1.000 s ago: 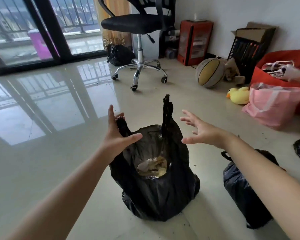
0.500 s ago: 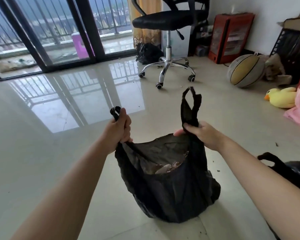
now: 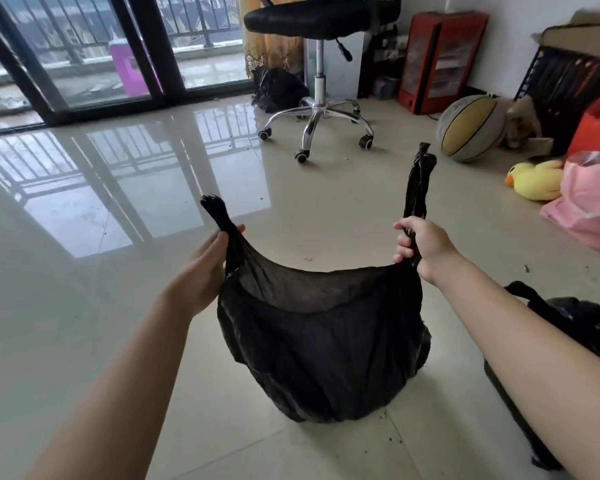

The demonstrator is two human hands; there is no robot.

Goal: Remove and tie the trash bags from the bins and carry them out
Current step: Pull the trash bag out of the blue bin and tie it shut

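A black trash bag (image 3: 326, 341) stands on the tiled floor in front of me, its mouth stretched wide between my hands. My left hand (image 3: 205, 268) grips the left handle, whose bunched tip pokes up above my fingers. My right hand (image 3: 423, 247) holds the right handle, which rises as a long twisted strip. The bag's near wall hides its contents. A second black trash bag (image 3: 568, 327) lies at the lower right, partly hidden behind my right forearm.
An office chair (image 3: 319, 109) on castors stands behind the bag, with another black bag (image 3: 278, 88) beside it. At the right are a ball (image 3: 471, 129), a yellow plush duck (image 3: 534, 181), a pink bag (image 3: 593, 199) and a red cabinet (image 3: 437, 60). Glass balcony doors (image 3: 84, 53) span the left.
My hands went from open above the bag to gripping both handles, then pulled them apart. The bag's mouth is now stretched wide and flat.
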